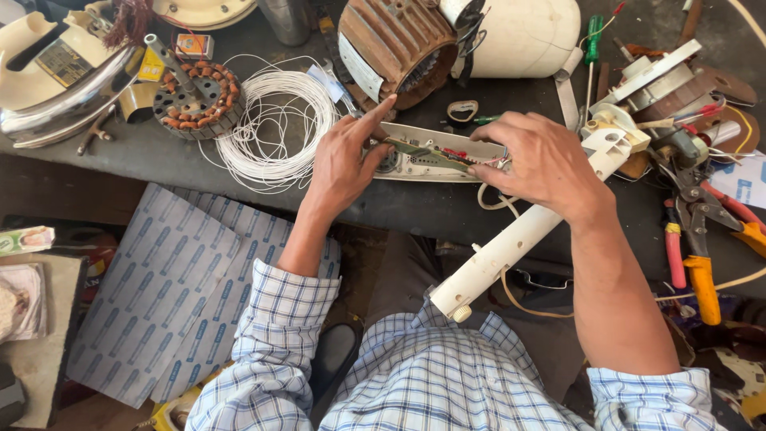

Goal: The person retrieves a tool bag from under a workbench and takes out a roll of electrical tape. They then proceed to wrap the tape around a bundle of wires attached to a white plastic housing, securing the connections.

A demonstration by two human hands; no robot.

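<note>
An open white plastic control housing (415, 164) lies on the dark workbench (144, 152), with a narrow green circuit board (427, 154) and red and white wires inside. My left hand (345, 156) rests on the housing's left end, index finger stretched out toward a rusty ribbed motor casing (392, 48). My right hand (542, 160) pinches the board's right end, where the wires gather. A long white plastic tube (519, 239) runs from under my right wrist down to my lap.
A coil of white wire (279, 120) and a copper-wound stator (195, 100) lie at the left. Pliers with red and orange handles (694, 239), screwdrivers (592, 40) and loose parts crowd the right. A white motor housing (527, 36) stands behind. Patterned sheets (159, 295) lean below the bench.
</note>
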